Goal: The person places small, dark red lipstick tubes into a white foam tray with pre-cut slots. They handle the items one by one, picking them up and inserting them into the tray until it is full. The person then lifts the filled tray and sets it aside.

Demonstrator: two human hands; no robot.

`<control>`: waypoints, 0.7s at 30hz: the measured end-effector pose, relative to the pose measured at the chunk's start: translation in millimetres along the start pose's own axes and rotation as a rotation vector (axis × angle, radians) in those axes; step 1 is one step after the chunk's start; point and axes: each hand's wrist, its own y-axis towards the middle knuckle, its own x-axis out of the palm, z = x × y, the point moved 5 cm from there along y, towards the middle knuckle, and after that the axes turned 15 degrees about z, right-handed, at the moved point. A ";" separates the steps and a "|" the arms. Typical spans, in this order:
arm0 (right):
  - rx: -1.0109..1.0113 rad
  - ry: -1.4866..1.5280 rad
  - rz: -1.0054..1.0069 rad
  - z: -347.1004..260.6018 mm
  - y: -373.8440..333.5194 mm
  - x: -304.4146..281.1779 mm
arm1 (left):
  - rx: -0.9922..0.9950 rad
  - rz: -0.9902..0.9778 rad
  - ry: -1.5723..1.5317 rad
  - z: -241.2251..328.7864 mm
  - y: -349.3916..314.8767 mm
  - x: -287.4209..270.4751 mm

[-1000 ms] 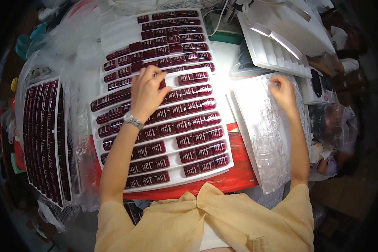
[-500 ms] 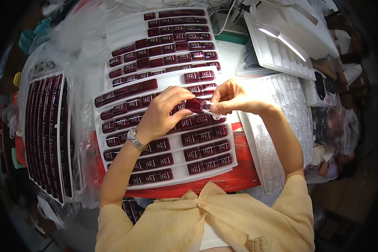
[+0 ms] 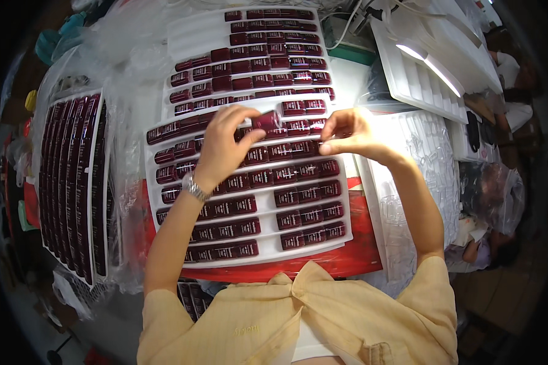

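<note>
My left hand (image 3: 228, 137), with a metal watch on its wrist, is closed around a small dark red bottle (image 3: 266, 121), held tilted above the front tray. Thumb and fingers grip the bottle at its left end. My right hand (image 3: 353, 135) is just right of the bottle, apart from it. Its fingers are curled, with a gap between thumb and forefinger, and nothing shows between them. Below both hands lies a white ribbed tray (image 3: 266, 213) with rows of matching dark red bottles (image 3: 309, 212) bearing pale print.
Behind stands another white tray (image 3: 195, 45) of such bottles. At left is a plastic-wrapped stack of filled trays (image 3: 70, 182). Many clear plastic pieces (image 3: 417, 194) lie on the right, near a lit lamp (image 3: 429, 67) and ribbed white trays (image 3: 402, 76). Red material (image 3: 365, 234) shows beneath the front tray.
The right hand has drawn away from the bottle, where it held a clear piece; I cannot make out that piece now. The left hand has moved the bottle up and leftward.
</note>
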 end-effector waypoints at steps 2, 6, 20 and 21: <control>0.018 0.099 0.079 0.7 -8.9 -10.3 | 0.159 -0.043 0.286 -13.4 13.6 8.2; 0.038 0.196 0.135 1.4 -12.7 -7.8 | 0.073 -0.137 0.335 -27.4 21.2 38.4; -0.116 0.545 -0.009 -28.2 -13.9 34.4 | -0.395 -0.332 -0.845 26.3 -19.2 9.5; -0.039 0.586 0.016 -21.0 -17.3 38.3 | -0.434 -0.366 -0.888 28.8 -24.8 13.5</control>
